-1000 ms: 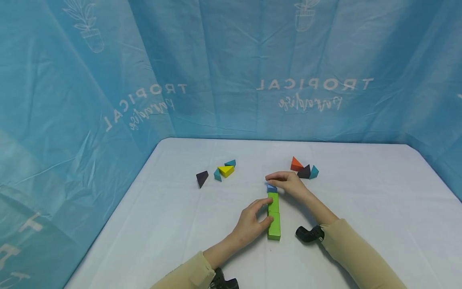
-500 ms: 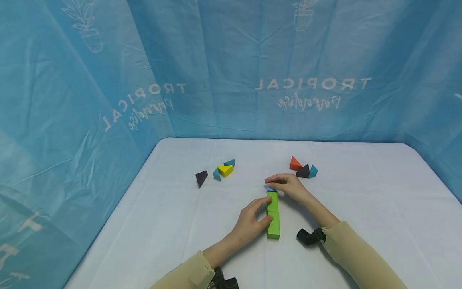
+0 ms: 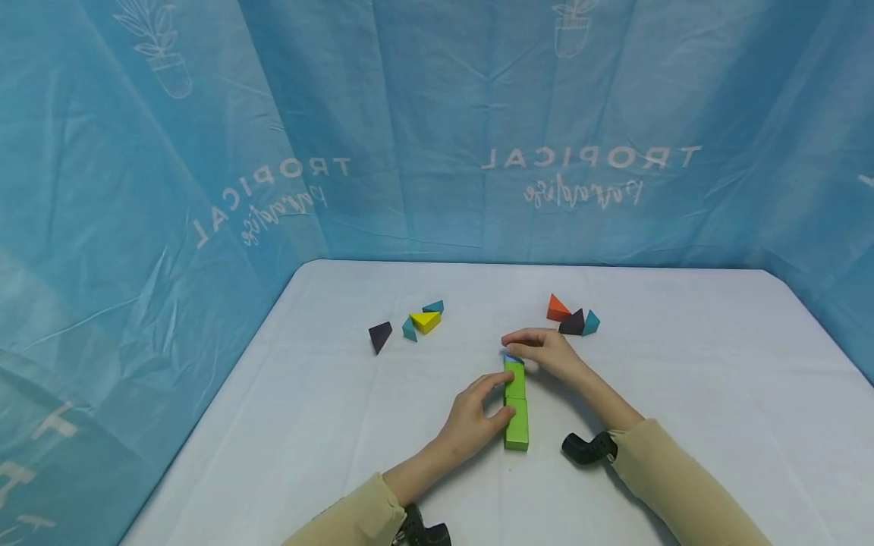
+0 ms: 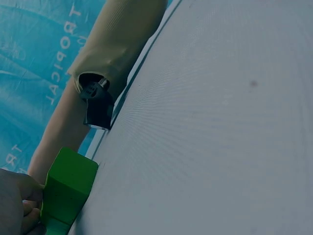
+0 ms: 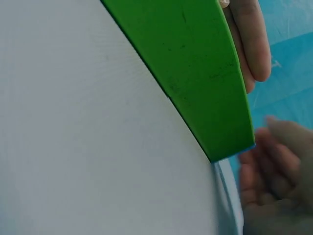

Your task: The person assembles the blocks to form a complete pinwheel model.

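Two green blocks, a near block (image 3: 517, 426) and a far block (image 3: 515, 381), lie end to end in a line on the white tabletop. My left hand (image 3: 471, 417) touches their left side, thumb on the near block and fingertips on the far one. In the right wrist view its fingers (image 5: 252, 39) lie straight behind the green. At the far end of the line, my right hand (image 3: 546, 353) pinches a small blue block (image 3: 514, 359), mostly hidden under the thumb. Only a thin blue edge shows in the right wrist view, past the green end.
Back left on the table (image 3: 307, 417) are a black block (image 3: 380, 337), a yellow block (image 3: 425, 322) and two teal triangular blocks. Behind my right hand sit an orange block (image 3: 558, 309), another black block (image 3: 572, 323) and a teal block (image 3: 591, 323). Blue curtains (image 3: 423, 136) enclose the table.
My right hand has dipped slightly and its thumb covers more of the blue block. The left hand keeps its place against the green blocks.
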The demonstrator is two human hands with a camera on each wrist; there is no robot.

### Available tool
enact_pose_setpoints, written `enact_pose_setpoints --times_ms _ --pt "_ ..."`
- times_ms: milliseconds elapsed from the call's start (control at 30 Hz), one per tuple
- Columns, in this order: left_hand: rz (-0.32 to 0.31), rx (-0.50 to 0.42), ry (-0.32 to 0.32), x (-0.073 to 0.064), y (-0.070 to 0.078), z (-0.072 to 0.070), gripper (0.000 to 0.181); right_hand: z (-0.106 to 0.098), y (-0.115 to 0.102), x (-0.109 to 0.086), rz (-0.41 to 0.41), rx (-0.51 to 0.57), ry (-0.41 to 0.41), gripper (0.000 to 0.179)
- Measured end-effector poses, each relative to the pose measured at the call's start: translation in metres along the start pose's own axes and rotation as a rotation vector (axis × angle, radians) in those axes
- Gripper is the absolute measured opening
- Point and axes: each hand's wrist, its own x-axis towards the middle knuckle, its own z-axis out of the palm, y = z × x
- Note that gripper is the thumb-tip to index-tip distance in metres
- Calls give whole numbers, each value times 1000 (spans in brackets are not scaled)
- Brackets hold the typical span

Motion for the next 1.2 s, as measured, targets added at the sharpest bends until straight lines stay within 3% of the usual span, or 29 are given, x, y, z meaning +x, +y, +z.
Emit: enact_pose_setpoints --times_ms 200,333,467,767,1200 --pt "23 15 -7 -4 -2 1 46 -22 -17 -4 16 21 196 46" --pt "50 22 3 -4 -3 2 46 -47 -20 1 28 -48 378 46" --pt "25 4 0 -4 -3 1 47 -65 -15 6 50 -165 471 45" --pt "7 -4 -3 -4 -2 1 47 -74 -2 18 54 -399 418 41" --pt "5 -6 -1 -1 1 0 47 -75 5 24 -1 -583 352 36"
